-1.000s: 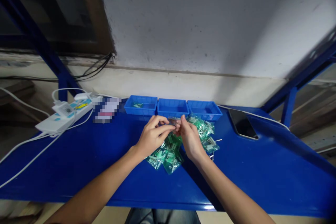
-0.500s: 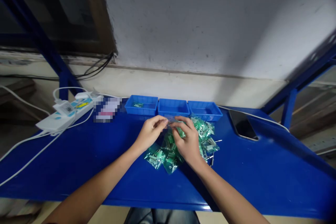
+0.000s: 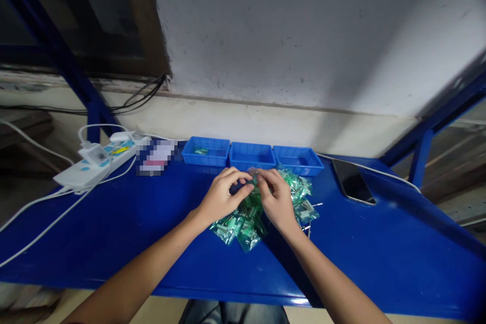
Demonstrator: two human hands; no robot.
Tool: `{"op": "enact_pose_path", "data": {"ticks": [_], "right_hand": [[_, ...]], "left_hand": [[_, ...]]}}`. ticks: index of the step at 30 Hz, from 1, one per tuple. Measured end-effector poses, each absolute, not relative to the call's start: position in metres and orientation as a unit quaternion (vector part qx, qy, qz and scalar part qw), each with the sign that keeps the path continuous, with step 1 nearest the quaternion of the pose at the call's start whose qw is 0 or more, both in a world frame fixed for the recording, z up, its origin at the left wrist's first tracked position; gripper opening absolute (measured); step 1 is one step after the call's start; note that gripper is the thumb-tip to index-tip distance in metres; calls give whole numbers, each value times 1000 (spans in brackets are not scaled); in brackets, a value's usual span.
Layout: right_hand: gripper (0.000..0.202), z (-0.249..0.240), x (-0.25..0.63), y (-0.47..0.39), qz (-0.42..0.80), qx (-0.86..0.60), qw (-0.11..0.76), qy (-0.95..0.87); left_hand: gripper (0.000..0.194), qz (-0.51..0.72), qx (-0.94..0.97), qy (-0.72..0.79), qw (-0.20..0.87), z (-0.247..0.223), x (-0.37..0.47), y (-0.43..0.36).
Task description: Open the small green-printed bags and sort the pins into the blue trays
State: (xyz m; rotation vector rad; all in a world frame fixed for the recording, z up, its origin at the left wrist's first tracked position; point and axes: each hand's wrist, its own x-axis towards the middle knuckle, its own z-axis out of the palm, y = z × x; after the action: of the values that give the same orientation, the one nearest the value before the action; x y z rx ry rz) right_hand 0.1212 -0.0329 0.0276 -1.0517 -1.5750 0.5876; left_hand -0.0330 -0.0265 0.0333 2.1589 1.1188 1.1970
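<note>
Above a pile of small green plastic bags (image 3: 249, 235) with pale and metal parts inside, my two hands meet. My left hand (image 3: 223, 195) has thumb and fingers curved toward each other at a clear plastic bag (image 3: 253, 173). My right hand (image 3: 276, 197) pinches the same bag from the other side; its fingers partly cover it. A few metal pins stick out at the pile's right side. Behind the hands stand three blue trays: the left one (image 3: 205, 158) holds a few small green items, beside the middle tray (image 3: 252, 162) and the right tray (image 3: 298, 167).
A white power strip (image 3: 81, 171) with plugs and cables lies at the left of the blue table (image 3: 163, 268). Next to it is a blurred-out card (image 3: 157, 157). A black phone (image 3: 353, 181) lies to the right, with a white cable behind it.
My left fingers have moved right, closer to my right hand, and its thumb reaches further out. The clear bag between the hands shows less. The view has shifted slightly.
</note>
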Motion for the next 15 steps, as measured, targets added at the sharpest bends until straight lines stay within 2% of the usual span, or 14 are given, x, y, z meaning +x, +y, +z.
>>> {"op": "enact_pose_path", "data": {"ticks": [3, 6, 8, 12, 14, 15], "right_hand": [[39, 24, 123, -34, 123, -412, 521, -737], [53, 22, 121, -37, 69, -377, 506, -773], [56, 23, 120, -38, 62, -383, 508, -769], [43, 31, 126, -35, 62, -436, 540, -717], [34, 33, 132, -31, 60, -457, 557, -691], [30, 33, 135, -29, 60, -464, 562, -682]], "left_hand": [[37, 447, 674, 428, 404, 31, -33, -23], [29, 464, 629, 427, 454, 32, -34, -22], [21, 504, 647, 433, 373, 41, -37, -23], [13, 598, 677, 429, 16, 77, -41, -15], [14, 565, 701, 421, -106, 91, -38, -3], [16, 522, 726, 428, -130, 94, -36, 3]]}}
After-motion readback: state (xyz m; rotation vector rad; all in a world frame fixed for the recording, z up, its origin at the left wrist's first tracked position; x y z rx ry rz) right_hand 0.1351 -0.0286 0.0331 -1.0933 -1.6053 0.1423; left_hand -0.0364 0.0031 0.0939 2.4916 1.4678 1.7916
